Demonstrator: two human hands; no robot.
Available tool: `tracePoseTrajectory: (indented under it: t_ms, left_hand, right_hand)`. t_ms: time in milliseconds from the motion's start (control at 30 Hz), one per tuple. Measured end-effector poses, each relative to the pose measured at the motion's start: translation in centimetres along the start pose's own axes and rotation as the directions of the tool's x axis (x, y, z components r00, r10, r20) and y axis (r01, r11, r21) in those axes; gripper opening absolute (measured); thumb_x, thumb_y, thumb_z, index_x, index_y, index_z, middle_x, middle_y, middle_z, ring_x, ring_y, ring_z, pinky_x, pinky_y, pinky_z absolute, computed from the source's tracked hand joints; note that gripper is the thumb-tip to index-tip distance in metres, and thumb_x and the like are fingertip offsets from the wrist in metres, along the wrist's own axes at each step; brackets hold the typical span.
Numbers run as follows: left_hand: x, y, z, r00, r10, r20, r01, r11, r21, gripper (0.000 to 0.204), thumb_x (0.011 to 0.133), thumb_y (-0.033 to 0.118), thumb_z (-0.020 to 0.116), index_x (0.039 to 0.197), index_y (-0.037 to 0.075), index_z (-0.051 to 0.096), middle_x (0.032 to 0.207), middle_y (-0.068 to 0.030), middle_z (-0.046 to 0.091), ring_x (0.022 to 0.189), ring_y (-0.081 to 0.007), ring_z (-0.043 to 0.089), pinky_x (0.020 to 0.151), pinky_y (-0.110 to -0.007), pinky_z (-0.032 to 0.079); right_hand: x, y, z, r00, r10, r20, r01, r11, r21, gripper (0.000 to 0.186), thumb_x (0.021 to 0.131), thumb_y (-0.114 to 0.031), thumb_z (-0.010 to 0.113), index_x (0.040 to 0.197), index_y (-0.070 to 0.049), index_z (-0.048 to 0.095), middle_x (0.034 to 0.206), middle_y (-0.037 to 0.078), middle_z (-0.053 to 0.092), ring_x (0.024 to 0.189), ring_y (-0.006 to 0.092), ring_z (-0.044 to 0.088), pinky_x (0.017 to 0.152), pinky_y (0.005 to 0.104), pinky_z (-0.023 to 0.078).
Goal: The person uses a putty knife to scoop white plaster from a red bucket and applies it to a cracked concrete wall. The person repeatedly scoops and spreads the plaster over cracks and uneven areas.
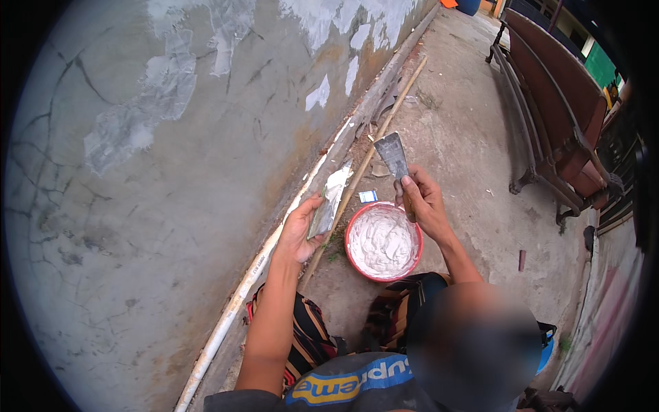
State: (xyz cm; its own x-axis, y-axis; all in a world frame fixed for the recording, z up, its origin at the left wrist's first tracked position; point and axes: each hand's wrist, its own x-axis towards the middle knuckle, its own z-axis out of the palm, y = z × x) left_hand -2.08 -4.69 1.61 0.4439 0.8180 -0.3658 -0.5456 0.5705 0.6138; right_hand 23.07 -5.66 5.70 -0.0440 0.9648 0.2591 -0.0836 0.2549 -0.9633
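Note:
My left hand [301,230] grips a flat, thin plate [331,199] with white paste heaped on its far end. In my right hand [424,202] is a putty knife [393,155], held by its handle with the broad grey blade pointing up and away from me. The two tools are apart. Below and between my hands stands a red-rimmed bucket [349,254] of whitish, swirled paste [383,240]. On my left rises a grey cracked wall [171,226] with pale patches smeared on it.
A white pipe [237,295] and a long wooden pole [405,89] run along the wall's foot. A small blue-and-white packet [368,196] lies beyond the bucket. A dark wooden bench [549,89] stands at the far right on the concrete ground [467,137].

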Motion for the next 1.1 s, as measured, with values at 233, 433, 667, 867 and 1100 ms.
tracePoseTrajectory:
  t_ms: [233, 433, 667, 867, 1100]
  left_hand:
    - [-0.3, -0.1, 2.6, 0.985, -0.105, 0.137, 0.142, 0.943, -0.299, 0.044, 0.1, 0.018, 0.04, 0.141, 0.001, 0.038, 0.073, -0.0001, 0.043, 0.049, -0.0046, 0.044, 0.036, -0.016, 0.041]
    - [0.3, 0.5, -0.2, 0.991, -0.045, 0.124, 0.081, 0.949, -0.304, 0.019, 0.098, 0.022, 0.049, 0.108, 0.007, 0.053, 0.083, -0.0051, 0.059, 0.052, -0.0077, 0.045, 0.037, -0.017, 0.034]
    - [0.3, 0.1, 0.5, 0.992, -0.066, 0.109, 0.094, 0.956, -0.277, 0.017, 0.097, 0.021, 0.05, 0.105, 0.006, 0.053, 0.087, -0.0061, 0.06, 0.053, -0.008, 0.045, 0.037, -0.016, 0.035]
    - [-0.2, 0.4, 0.7, 0.989, -0.063, 0.135, 0.111, 0.916, -0.385, 0.04, 0.103, 0.018, 0.037, 0.137, -0.003, 0.039, 0.078, -0.0027, 0.042, 0.053, -0.0071, 0.044, 0.04, -0.017, 0.04]
    - [-0.1, 1.0, 0.5, 0.988, 0.157, -0.007, -0.157, 0.987, -0.017, 0.041, 0.098, 0.015, 0.042, 0.137, 0.001, 0.042, 0.094, -0.0059, 0.057, 0.067, -0.0118, 0.059, 0.056, -0.024, 0.052]
  right_hand:
    - [-0.4, 0.1, 2.2, 0.978, -0.152, 0.145, 0.197, 0.907, -0.373, 0.016, 0.094, -0.007, 0.058, 0.108, 0.001, 0.062, 0.075, 0.01, 0.059, 0.067, 0.0151, 0.058, 0.062, 0.0292, 0.046]
    - [-0.9, 0.8, 0.8, 0.985, -0.096, 0.143, 0.153, 0.873, -0.463, 0.026, 0.093, -0.004, 0.058, 0.119, -0.001, 0.061, 0.077, 0.012, 0.057, 0.07, 0.0185, 0.057, 0.066, 0.0324, 0.046]
    - [0.0, -1.2, 1.6, 0.85, -0.425, 0.311, 0.507, 0.499, -0.703, 0.055, 0.082, 0.005, 0.06, 0.133, -0.017, 0.059, 0.094, 0.011, 0.053, 0.082, 0.0248, 0.051, 0.074, 0.0344, 0.046]
    - [0.0, -0.5, 1.1, 0.83, -0.404, 0.385, 0.519, 0.305, -0.798, 0.062, 0.076, 0.006, 0.062, 0.13, -0.024, 0.062, 0.1, 0.011, 0.053, 0.087, 0.0265, 0.051, 0.075, 0.0374, 0.047]
    - [-0.1, -1.7, -1.5, 0.864, -0.395, 0.313, 0.45, 0.326, -0.831, 0.042, 0.078, 0.002, 0.063, 0.117, -0.015, 0.067, 0.085, 0.008, 0.058, 0.072, 0.0257, 0.058, 0.063, 0.0365, 0.047]
